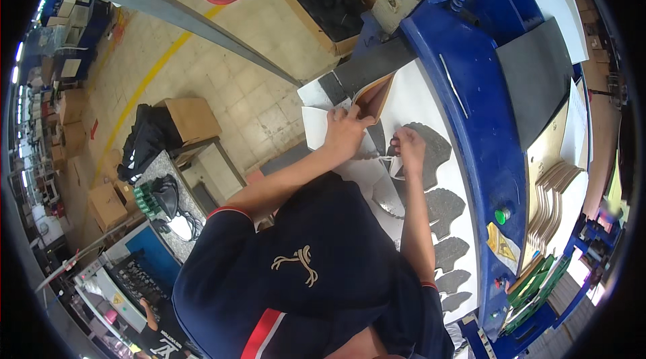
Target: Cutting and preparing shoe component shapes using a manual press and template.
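Note:
My left hand (346, 133) is closed at the lower edge of a brown, band-like curved piece (375, 99), which looks like a cutting die standing on a white work surface (412, 95). To its right, my right hand (409, 149) has its fingers pinched together; what they hold, if anything, is too small to make out. White and grey scraps (380, 187) lie below the hands, close to my body. Beside and below my right hand, several dark grey, jagged-edged shapes (445, 212) run in a row along the white surface.
A blue machine (464, 123) curves along the right side, with a green button (502, 216) on it. Tan curved strips (553, 199) and dark sheets (535, 80) lie beyond. Cardboard boxes (194, 121) stand on the left floor. Another person's arm (149, 315) shows at lower left.

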`<action>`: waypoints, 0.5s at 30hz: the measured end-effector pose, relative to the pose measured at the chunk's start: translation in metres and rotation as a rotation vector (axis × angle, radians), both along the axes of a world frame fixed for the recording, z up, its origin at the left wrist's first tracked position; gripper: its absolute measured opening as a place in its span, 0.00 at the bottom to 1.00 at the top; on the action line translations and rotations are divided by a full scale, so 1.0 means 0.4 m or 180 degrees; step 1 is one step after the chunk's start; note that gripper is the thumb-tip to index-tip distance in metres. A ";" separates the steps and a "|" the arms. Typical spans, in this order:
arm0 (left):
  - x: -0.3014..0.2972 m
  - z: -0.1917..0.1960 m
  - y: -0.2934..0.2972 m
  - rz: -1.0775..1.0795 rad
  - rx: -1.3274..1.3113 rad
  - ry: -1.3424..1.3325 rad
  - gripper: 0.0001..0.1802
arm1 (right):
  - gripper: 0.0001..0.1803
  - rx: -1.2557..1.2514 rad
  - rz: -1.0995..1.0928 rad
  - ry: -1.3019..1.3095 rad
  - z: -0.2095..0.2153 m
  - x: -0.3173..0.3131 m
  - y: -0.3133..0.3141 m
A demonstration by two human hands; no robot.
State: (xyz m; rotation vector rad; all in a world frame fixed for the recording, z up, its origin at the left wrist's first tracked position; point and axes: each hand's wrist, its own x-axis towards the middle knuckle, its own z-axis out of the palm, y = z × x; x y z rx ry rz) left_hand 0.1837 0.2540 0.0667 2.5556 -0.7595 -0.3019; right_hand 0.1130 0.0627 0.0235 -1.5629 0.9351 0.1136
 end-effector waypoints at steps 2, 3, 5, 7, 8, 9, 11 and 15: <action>0.033 0.004 0.012 -0.0047 -0.0342 0.0415 0.21 | 0.16 -0.0061 -0.0065 0.0044 0.000 -0.001 -0.005; 0.057 -0.015 0.014 -0.0085 -0.0348 0.0420 0.21 | 0.14 -0.0122 -0.0130 0.0073 0.001 0.000 -0.008; 0.126 -0.068 0.014 0.0693 -0.1024 0.0747 0.22 | 0.14 0.0109 -0.0229 0.0127 0.011 0.017 -0.014; 0.242 -0.076 -0.014 0.0861 -0.0823 0.1576 0.26 | 0.13 0.0485 -0.0430 0.0176 0.021 0.023 -0.022; 0.282 -0.086 -0.040 0.0668 -0.0635 0.1656 0.32 | 0.13 0.0576 -0.0562 0.0169 0.014 0.021 -0.027; 0.320 -0.097 -0.076 0.0602 -0.0651 0.1651 0.32 | 0.13 0.0658 -0.0703 0.0148 0.005 0.022 -0.035; 0.377 -0.107 -0.138 0.0335 -0.0551 0.1945 0.35 | 0.13 0.0563 -0.0673 0.0133 0.004 0.030 -0.031; 0.442 -0.108 -0.254 -0.0572 0.0403 0.1681 0.37 | 0.14 0.0285 -0.0641 0.0166 0.004 0.042 -0.022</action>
